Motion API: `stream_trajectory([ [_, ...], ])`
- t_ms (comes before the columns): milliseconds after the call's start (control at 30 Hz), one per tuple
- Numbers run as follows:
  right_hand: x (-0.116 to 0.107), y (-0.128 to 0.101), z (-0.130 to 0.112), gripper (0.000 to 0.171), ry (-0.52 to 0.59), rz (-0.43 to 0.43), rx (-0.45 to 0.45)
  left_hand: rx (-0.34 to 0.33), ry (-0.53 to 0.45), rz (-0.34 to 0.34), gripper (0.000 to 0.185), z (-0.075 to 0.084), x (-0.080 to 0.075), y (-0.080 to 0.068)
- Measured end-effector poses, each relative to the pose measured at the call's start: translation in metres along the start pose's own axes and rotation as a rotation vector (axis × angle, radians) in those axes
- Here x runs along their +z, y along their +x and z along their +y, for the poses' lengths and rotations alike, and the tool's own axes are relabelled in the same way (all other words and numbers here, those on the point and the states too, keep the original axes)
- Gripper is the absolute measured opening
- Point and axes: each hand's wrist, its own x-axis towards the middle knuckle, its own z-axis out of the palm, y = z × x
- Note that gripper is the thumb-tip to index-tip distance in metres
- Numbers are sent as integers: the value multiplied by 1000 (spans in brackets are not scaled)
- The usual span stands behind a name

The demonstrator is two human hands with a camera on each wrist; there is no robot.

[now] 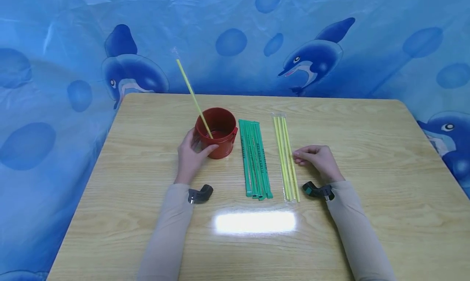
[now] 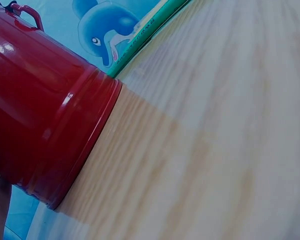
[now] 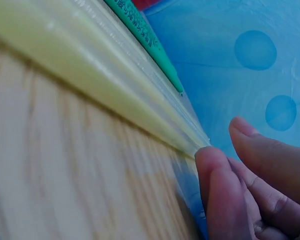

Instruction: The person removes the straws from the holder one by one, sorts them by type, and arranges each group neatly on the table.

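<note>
My left hand [image 1: 190, 155] holds a small red metal bucket [image 1: 228, 149], thumb on its near side and fingers on its left side. One yellow straw [image 1: 188, 84] in a clear wrapper leans up out of the bucket to the left. Several more wrapped yellow straws [image 1: 285, 158] lie side by side on the table. At their right edge is my right hand [image 1: 319, 160], fingers loosely bent. In the right wrist view its fingertips [image 3: 212, 159] are right at the straws, with the thumb held apart from them. The left wrist view shows mostly the bucket's wall [image 2: 45, 110].
Several green printed paper-wrapped sticks [image 1: 255, 158] lie between the bucket and the yellow straws. The wooden table [image 1: 367, 150] reflects a bright light near its front. Behind it hangs a blue dolphin-print sheet [image 1: 205, 12].
</note>
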Motion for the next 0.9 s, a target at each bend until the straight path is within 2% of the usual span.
stream_trajectory([
  [367, 0, -1, 1, 35, -1, 17, -21, -2, -2, 0, 70, 3, 0, 0],
  [900, 8, -11, -17, 38, -48, -21, -53, -5, -8, -1, 70, 1, 1, -1],
])
